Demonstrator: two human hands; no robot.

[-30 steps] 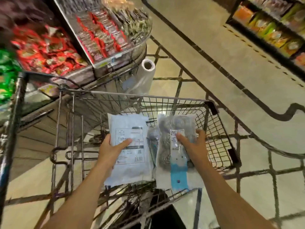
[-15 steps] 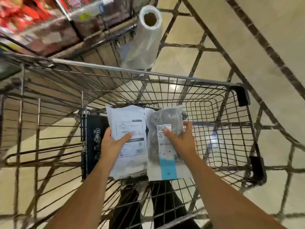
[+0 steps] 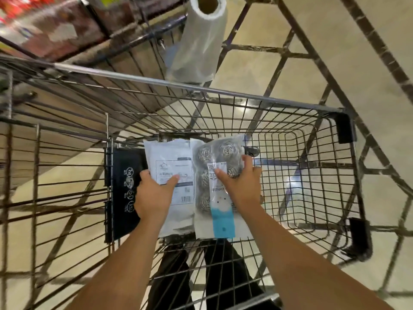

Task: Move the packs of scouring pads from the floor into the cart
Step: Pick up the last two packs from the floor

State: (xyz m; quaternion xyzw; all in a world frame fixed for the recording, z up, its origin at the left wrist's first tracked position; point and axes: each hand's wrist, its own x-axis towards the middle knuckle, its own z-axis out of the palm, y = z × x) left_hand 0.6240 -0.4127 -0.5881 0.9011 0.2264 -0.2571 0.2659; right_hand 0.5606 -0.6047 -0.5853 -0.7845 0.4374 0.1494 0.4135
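Note:
Two packs of scouring pads sit side by side low inside the wire cart [image 3: 257, 99]. My left hand [image 3: 154, 193] grips the white pack [image 3: 169, 157], which shows its printed label side. My right hand [image 3: 240, 184] grips the clear pack [image 3: 220, 153], where steel scourers show through beside a white and blue strip. Both packs overlap slightly at their inner edges. Whether they rest on the cart's wire bottom I cannot tell.
A black child-seat flap [image 3: 123, 189] with warning icons hangs inside the cart on the left. A roll of plastic bags [image 3: 199, 41] hangs beyond the cart's far rim. A shelf of red packets [image 3: 33, 21] is at the upper left. Tiled floor lies all around.
Both hands have gone down and further into the cart with the packs. My view has tilted downward and closer, so the shelves have slid up out of sight.

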